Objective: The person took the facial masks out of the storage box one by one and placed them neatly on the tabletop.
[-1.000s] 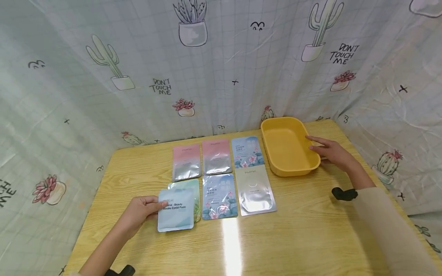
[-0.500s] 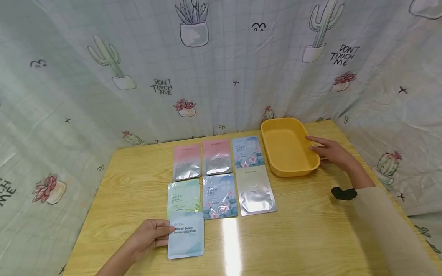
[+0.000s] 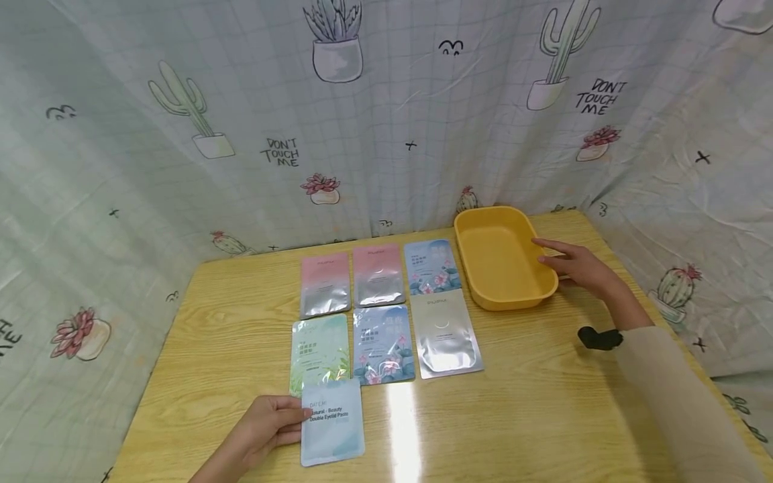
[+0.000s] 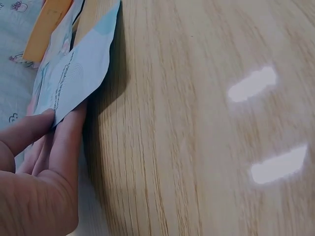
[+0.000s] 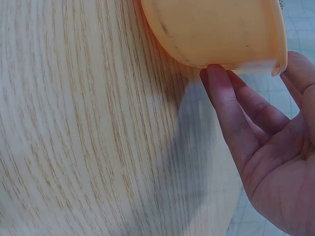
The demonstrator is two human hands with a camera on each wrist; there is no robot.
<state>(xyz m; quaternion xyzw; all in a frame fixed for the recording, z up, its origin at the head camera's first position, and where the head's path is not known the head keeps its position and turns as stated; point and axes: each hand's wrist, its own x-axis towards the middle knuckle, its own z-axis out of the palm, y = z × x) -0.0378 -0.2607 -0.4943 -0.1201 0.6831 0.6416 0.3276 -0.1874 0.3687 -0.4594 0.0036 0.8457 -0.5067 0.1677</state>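
My left hand pinches the left edge of a light-blue sachet lettered "Double Eyelid Paste". In the left wrist view the thumb is on the sachet's face and fingers are behind it; it tilts above the table, casting a shadow. Its top edge overlaps the lower end of a green sachet in the head view. At the back right, my right hand holds the right rim of a yellow plastic basin. In the right wrist view, fingertips press the basin's outer side.
Two pink-and-silver sachets, two blue floral sachets and a cream-silver sachet lie flat in rows left of the basin. A cactus-print curtain surrounds the wooden table.
My left hand has moved the light-blue sachet towards the table's front and slightly right, uncovering most of the green sachet. The right hand stays at the basin.
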